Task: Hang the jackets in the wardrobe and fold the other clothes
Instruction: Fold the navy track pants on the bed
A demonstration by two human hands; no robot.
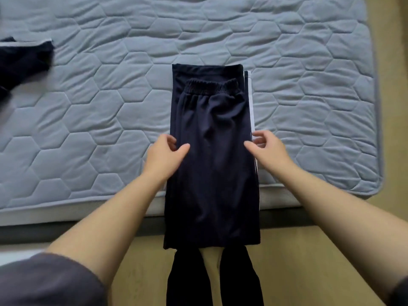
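left hand [165,153] and right hand [267,149], half-curled with thumbs on the cloth, flank the folded track pants [212,173]; pinching or not, i cannot tell. the pants lie on the mattress [309,96], near end overhanging: light, limp, likely slippery, best gripped through all layers at both side edges.

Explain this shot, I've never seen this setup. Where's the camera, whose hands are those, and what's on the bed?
There's no machine here. A person works with bare hands, and the single camera sits on their head, looking forward and down. The surface is a grey quilted mattress. On it lie dark trousers with a white side stripe, folded lengthwise. Their elastic waistband is at the far end, and the near end hangs over the mattress edge. The left hand grips their left edge and the right hand pinches the right edge. Another dark garment lies at far left, partly out of frame.
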